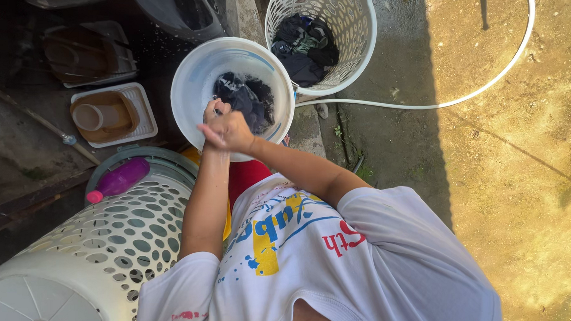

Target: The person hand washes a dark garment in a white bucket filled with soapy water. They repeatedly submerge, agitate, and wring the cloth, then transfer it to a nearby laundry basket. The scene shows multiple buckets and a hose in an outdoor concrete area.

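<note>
Both hands' grip (224,128) wrings dark laundry (245,98) over wet concrete (386,131).

I see a white basket (357,25) with holes at the top, and dark clothes (304,49) lie in it. A white hose (473,94) curves over the wet ground (501,172) beside it. A big white basket (99,255) lies on its side at the bottom left. Near it sits a purple bottle (118,180) with a pink cap. A white tray (141,115) holds a brown scoop (100,116).
</note>
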